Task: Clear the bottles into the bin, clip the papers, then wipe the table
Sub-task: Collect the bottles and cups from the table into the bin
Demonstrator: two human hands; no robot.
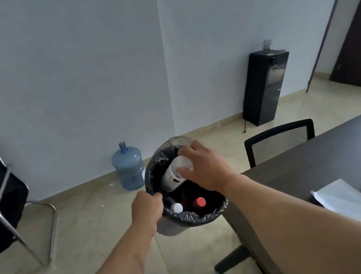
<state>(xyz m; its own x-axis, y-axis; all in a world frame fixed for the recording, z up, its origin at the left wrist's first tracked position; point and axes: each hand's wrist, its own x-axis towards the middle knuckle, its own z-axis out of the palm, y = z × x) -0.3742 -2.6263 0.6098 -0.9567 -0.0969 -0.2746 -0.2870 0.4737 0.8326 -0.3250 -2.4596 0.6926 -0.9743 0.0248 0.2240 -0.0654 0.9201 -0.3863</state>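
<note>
A round bin (pixel 215 212) lined with a black bag is held up off the floor beside the dark table (pixel 306 165). My left hand (pixel 146 209) grips its near-left rim. My right hand (pixel 204 166) holds a white-labelled bottle (pixel 173 176) by its bottom end, tilted cap-down over the bin's mouth. Inside the bin lie a bottle with a red cap (pixel 199 202) and one with a white cap (pixel 177 207). Sheets of paper (pixel 351 203) lie on the table at the right.
A blue water jug (pixel 128 167) stands on the floor by the wall. A mesh-backed chair (pixel 280 141) is pushed against the table. A black chair with a metal frame (pixel 2 196) is at the left. A black tower unit (pixel 263 88) stands by the far wall.
</note>
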